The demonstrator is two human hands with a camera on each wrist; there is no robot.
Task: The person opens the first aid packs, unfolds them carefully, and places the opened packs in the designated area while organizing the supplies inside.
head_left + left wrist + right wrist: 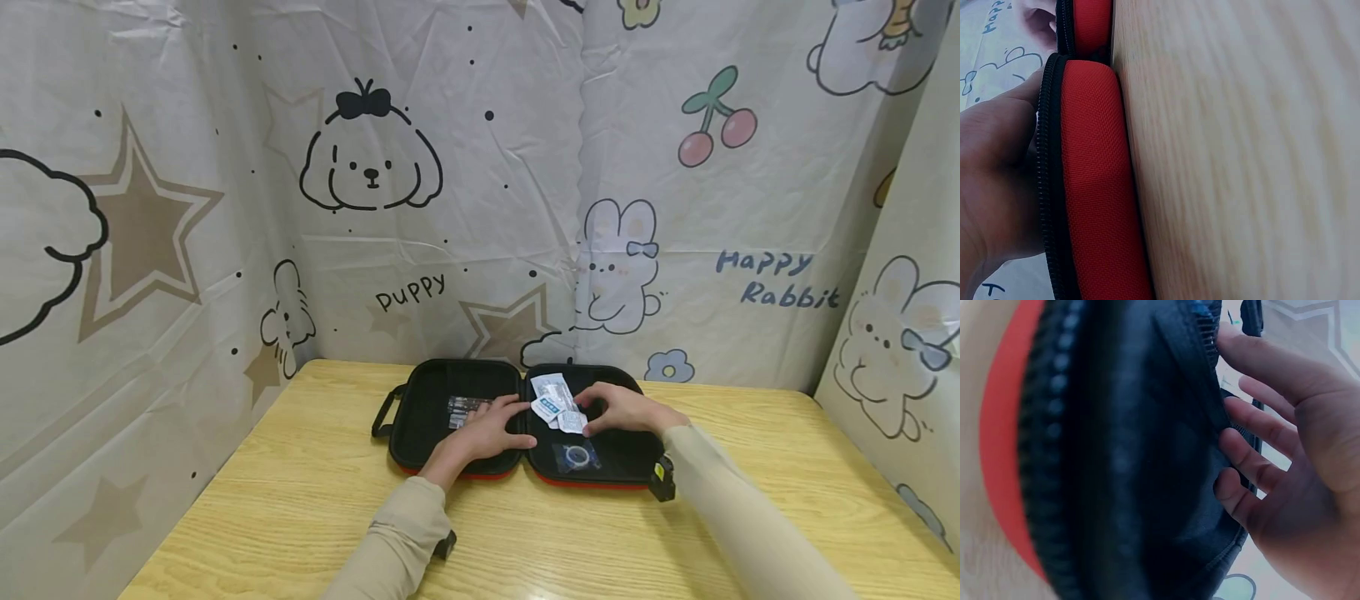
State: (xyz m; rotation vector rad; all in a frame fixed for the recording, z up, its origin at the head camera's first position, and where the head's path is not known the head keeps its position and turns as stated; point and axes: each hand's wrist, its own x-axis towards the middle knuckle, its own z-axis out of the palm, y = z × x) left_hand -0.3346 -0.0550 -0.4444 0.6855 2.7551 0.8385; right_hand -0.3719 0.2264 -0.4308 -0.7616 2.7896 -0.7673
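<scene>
A black zippered case (457, 462) with red outer sides lies spread in two halves on the table. My left hand (491, 429) reaches over its left half with fingers extended, the index tip beside the packets' left edge. Under those fingers, partly hidden, lie small clear items in a transparent pack (459, 413). White sachets (555, 392) with blue print are piled in the right half. My right hand (618, 408) is at their right edge, thumb and index tips apart and bordering a small sachet (572, 422). Its fingers (1254, 450) are loosely bent in the right wrist view.
A clear packet with a white ring (577, 456) lies in the right half, near its front. The carrying handle (384, 412) sticks out at the left. Behind the wooden table (300, 500) hangs a printed cloth (480, 167).
</scene>
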